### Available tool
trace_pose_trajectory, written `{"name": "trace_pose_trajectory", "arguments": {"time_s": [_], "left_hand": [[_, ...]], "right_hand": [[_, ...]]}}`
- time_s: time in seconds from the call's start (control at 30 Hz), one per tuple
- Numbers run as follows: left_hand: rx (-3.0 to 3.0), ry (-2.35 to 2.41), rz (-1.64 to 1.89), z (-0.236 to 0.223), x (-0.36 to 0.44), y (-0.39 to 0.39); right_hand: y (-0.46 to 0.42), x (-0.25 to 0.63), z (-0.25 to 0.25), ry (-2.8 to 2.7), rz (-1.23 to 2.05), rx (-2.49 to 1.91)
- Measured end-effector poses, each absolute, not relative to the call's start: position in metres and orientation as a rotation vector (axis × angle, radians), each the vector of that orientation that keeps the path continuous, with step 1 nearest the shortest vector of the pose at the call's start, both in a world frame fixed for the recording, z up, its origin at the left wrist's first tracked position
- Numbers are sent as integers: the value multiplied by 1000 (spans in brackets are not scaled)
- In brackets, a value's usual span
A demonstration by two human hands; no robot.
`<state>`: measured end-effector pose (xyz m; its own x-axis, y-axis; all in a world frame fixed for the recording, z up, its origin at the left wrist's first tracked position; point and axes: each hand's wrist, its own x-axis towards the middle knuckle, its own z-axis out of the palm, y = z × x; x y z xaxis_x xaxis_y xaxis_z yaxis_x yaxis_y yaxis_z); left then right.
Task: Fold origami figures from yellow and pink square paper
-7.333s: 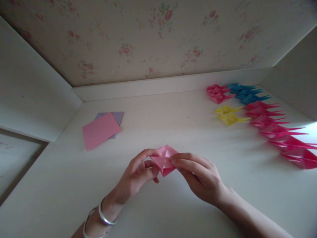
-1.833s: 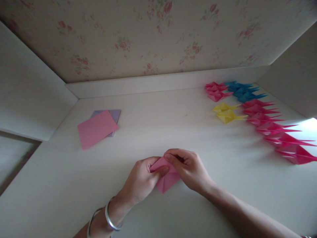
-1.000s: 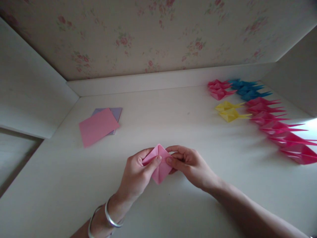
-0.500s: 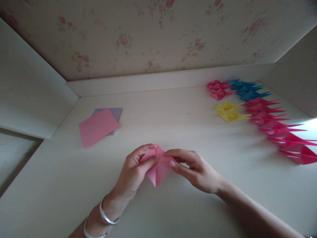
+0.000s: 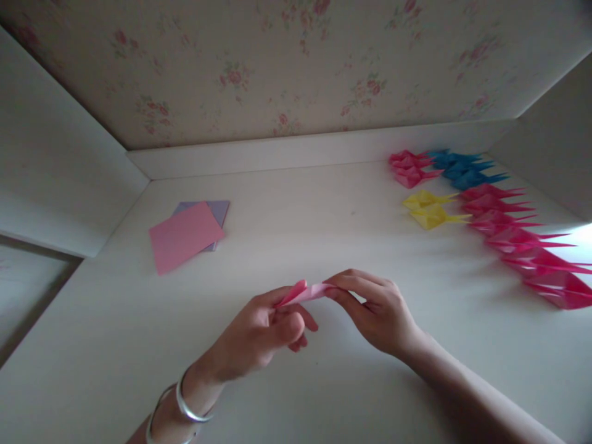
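A folded piece of pink origami paper (image 5: pixel 303 295) is held above the white table, seen nearly edge-on. My right hand (image 5: pixel 377 308) pinches its right end between thumb and fingers. At the other end, my left hand (image 5: pixel 263 333) touches the paper along the index finger. The left thumb stands away from the paper, and the other left fingers are spread beneath it. How the underside is folded cannot be seen. Silver bangles (image 5: pixel 187 404) circle the left wrist.
On the left, a pink paper sheet (image 5: pixel 185 237) overlaps purple paper (image 5: pixel 219 211). At the right stand several folded paper cranes: pink (image 5: pixel 559 288), yellow (image 5: pixel 432 216) and blue (image 5: pixel 469 172). A white ledge (image 5: pixel 277 153) and floral wallpaper (image 5: pixel 235 77) border the table's back.
The pink origami paper has turned from facing me, as a diamond, to nearly edge-on. My left thumb has come off it and the left fingers have spread. My right hand keeps its pinch.
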<state>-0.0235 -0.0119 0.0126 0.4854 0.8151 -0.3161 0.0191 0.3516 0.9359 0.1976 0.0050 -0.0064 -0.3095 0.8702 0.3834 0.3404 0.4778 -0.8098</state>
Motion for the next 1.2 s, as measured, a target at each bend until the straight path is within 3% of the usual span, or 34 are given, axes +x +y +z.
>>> {"name": "trace_pose_trajectory", "arguments": {"time_s": [0.2, 0.5, 1.2], "left_hand": [[1502, 1259, 599, 11, -20, -11], [1130, 1066, 679, 13, -23, -8], [1104, 878, 781, 6, -29, -8]], "right_hand": [[6, 196, -1, -1689, 1200, -1155], [9, 202, 1, -1441, 1814, -1076], [12, 210, -8, -1113, 1946, -940]]}}
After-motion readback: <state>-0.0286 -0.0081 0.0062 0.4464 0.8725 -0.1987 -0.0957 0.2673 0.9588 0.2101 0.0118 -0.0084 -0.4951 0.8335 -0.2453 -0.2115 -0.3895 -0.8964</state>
